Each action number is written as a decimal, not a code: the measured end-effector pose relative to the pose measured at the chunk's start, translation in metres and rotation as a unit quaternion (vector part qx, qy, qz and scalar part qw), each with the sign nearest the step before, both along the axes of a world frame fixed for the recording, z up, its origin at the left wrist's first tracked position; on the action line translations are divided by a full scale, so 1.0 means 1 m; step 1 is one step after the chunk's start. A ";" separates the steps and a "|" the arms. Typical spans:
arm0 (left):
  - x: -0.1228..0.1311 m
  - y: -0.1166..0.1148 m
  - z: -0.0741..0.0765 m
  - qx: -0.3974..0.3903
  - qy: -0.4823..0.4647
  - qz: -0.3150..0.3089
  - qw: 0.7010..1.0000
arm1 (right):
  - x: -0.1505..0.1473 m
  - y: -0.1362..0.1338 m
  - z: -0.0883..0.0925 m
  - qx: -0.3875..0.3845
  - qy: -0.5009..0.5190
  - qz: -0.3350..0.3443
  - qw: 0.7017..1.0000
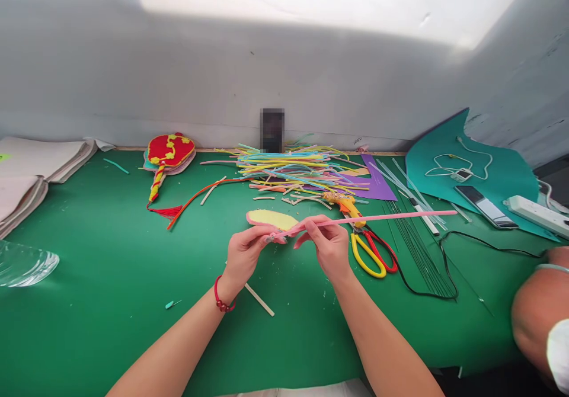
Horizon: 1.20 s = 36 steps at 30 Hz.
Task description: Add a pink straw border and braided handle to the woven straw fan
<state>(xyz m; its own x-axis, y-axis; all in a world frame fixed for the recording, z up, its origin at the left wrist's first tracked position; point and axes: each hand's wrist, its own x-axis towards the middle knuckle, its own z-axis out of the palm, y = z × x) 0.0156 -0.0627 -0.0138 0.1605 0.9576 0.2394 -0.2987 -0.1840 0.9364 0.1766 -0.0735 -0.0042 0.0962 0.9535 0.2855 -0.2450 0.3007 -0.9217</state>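
Note:
Between my hands runs a pink pipe cleaner [391, 216], its long free end sticking out to the right. My left hand [246, 252] pinches its left end, where the pink is bunched up. My right hand [329, 243] grips the same stem further along, thumb and fingers closed on it. Just behind my fingertips is a pale yellow oval piece with a pink edge [272, 218]; whether it is joined to the pipe cleaner I cannot tell. A pair of scissors with yellow and red handles [371, 255] lies right of my right hand.
A pile of coloured pipe cleaners [288, 166] lies at the back. A yellow glue gun [351, 210] touches the scissors, its black cord trailing right. A red fan-shaped craft [171, 151] is at left. A phone [485, 206] and power strip [537, 214] are right, near another person's arm [542, 308].

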 end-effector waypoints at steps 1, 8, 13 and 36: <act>-0.001 0.001 0.000 0.004 0.004 -0.003 1.000 | 0.001 0.000 0.000 -0.003 -0.001 0.005 1.000; -0.003 0.006 0.001 -0.048 -0.030 0.018 0.998 | 0.003 0.003 -0.001 -0.046 -0.008 0.036 0.998; -0.002 0.007 0.002 -0.020 -0.032 -0.018 0.999 | 0.003 0.002 0.000 -0.051 -0.003 0.046 0.998; 0.007 0.007 -0.008 -0.088 -0.139 -0.072 0.984 | -0.002 0.002 -0.001 -0.052 0.026 0.061 0.996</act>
<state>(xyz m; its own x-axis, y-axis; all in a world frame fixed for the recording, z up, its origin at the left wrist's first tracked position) 0.0225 -0.0560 -0.0222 0.2495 0.9602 0.1251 -0.5592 0.0374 0.8282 0.1742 -0.0717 -0.0053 -0.0094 0.9834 0.1814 -0.3215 0.1688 -0.9317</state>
